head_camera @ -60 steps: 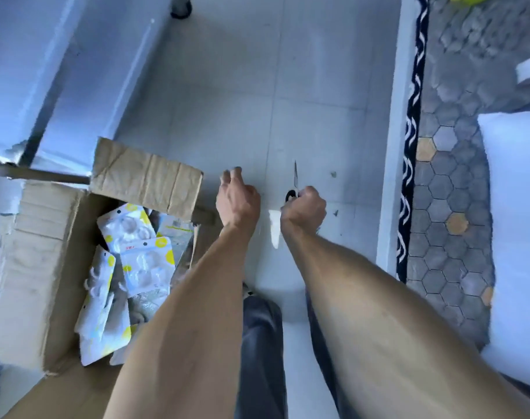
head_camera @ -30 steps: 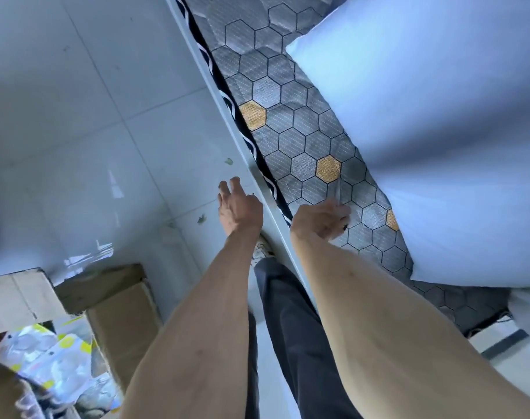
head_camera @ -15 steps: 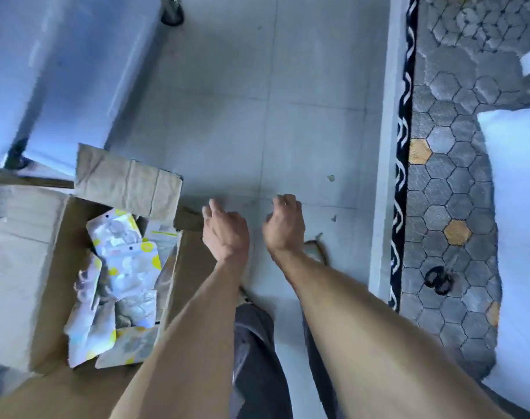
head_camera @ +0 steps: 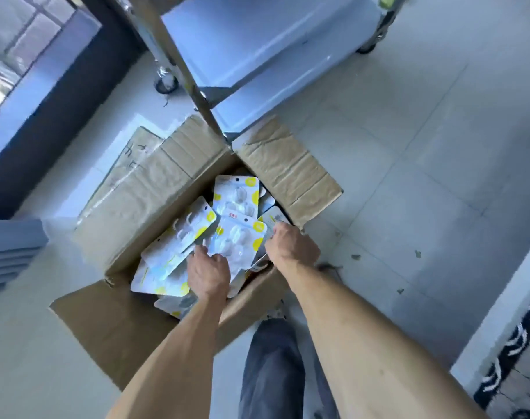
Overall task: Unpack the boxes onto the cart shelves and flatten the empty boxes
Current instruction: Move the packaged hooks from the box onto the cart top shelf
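Pale tiled floor [head_camera: 409,176], dark window frame [head_camera: 46,116], patterned rug [head_camera: 517,358] at right.

An open box [head_camera: 143,207] sits on the floor [head_camera: 424,164] just in front of the person, its flaps spread outward, with a heap of packets [head_camera: 236,234] lying inside it. Both hands reach into the box: the left hand [head_camera: 208,275] on the near side of the heap, the right hand [head_camera: 291,247] at its right edge. Beyond the box stands the cart [head_camera: 251,52], one upright post rising over the far flaps, and a rug [head_camera: 517,355] lies at the far right.
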The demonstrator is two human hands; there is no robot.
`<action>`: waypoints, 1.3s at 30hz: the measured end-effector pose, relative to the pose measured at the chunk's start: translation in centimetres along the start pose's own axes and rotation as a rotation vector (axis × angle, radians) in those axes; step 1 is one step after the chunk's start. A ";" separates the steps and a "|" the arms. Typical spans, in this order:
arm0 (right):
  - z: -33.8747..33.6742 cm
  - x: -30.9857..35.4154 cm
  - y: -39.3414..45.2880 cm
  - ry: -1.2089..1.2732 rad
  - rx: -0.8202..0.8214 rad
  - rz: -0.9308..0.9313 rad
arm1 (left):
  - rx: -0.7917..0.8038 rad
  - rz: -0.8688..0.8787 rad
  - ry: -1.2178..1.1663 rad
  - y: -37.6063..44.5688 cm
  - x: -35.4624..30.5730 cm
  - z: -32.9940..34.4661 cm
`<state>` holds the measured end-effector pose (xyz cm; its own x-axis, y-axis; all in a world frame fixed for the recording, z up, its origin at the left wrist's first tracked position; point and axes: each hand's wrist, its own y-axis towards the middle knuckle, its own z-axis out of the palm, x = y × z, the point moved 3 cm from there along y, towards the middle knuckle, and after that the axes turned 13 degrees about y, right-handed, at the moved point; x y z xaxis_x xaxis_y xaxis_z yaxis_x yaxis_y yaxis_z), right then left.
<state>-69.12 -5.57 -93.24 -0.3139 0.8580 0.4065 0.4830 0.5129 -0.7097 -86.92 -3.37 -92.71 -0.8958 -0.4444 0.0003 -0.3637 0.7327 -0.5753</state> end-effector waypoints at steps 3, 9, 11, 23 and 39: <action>4.2 2.4 0.3 -0.037 0.107 -0.092 | 0.010 -0.067 -0.040 2.4 2.7 -0.8; 9.9 5.2 1.2 -0.336 0.255 -0.199 | 0.001 -0.104 -0.126 5.4 4.4 -0.7; 10.6 5.6 1.4 -0.377 0.205 -0.183 | -0.025 -0.034 -0.075 6.2 4.0 -0.4; 10.8 5.8 3.4 -0.591 0.192 -0.395 | -0.075 -0.303 -0.246 10.3 0.8 0.3; 11.3 4.1 5.7 -0.759 0.251 -0.614 | 0.019 -0.140 -0.038 14.7 -2.5 2.4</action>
<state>-76.88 0.50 -102.09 -0.9304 0.1585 0.3304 -0.0957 0.7653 -0.6365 -89.43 7.25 -103.18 -0.8262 -0.5611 0.0510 -0.4794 0.6525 -0.5868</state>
